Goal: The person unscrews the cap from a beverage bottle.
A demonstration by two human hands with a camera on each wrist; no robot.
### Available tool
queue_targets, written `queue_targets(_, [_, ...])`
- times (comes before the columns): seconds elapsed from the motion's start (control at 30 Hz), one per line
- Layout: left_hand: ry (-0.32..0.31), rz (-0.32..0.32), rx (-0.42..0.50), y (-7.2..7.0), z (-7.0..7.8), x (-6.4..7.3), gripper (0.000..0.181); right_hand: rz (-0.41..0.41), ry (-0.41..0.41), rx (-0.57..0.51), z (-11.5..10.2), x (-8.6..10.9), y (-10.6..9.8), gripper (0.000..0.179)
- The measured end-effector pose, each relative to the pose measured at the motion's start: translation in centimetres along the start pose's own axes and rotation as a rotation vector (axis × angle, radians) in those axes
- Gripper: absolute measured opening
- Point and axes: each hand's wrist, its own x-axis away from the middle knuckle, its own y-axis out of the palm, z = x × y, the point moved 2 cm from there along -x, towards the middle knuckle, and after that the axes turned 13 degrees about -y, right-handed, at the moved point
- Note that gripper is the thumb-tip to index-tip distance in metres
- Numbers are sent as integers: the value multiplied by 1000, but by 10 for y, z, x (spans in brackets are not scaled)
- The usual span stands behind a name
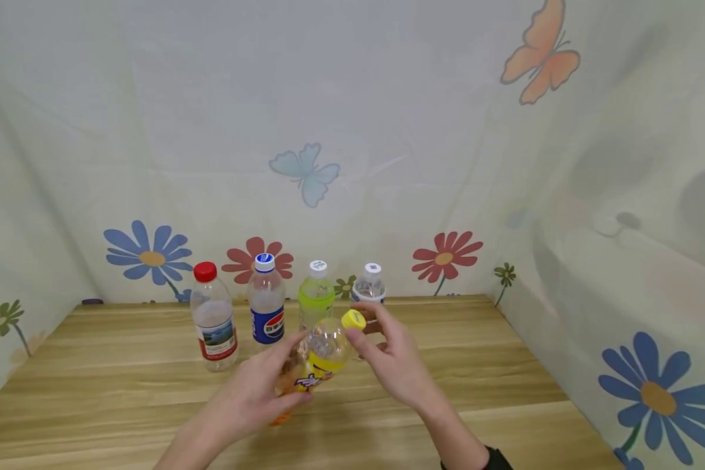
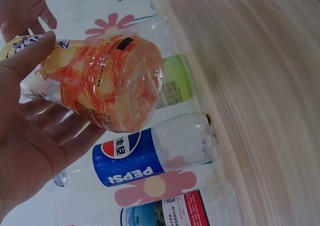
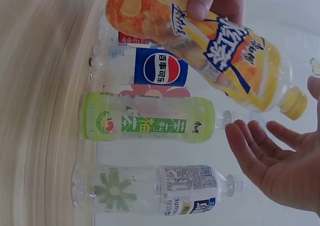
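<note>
My left hand (image 1: 258, 385) grips an orange and yellow iced tea bottle (image 3: 220, 48) by its labelled body, fingers and thumb wrapped round it. The bottle tilts above the table, its yellow cap (image 3: 293, 103) up toward the right and its base facing the left wrist camera. Around the cap, my right hand (image 1: 396, 359) is spread with parted, slightly bent fingers. The right wrist view shows a gap between these fingers (image 3: 250, 141) and the cap. Behind both hands, a green-labelled bottle (image 3: 150, 117) and a clear bottle with a white label (image 3: 187, 186) stand upright.
To the left stand a Pepsi bottle (image 1: 267, 320) with a blue and white cap and a clear bottle with a red cap (image 1: 214, 326). These bottles stand in a row on the wooden table (image 1: 123, 391), before a flower-printed cloth backdrop (image 1: 211, 130).
</note>
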Motion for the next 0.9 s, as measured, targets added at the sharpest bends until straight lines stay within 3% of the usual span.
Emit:
queue_targets(0.17, [6,19,-74,-2,-2,2,85,22,-40,115,0,0,-4,25])
queue_targets(0.43, [63,65,-148,-4,-6,7,83,53,-31,132,0,-1,-4,22])
queue_targets(0.67, [39,14,-142,-6,-9,12,69,-1,6,193,-3,1,-4,15])
queue_targets(0.9, [52,-12,-121,-7,-7,15,66,-25,-14,221,-6,2,-4,13])
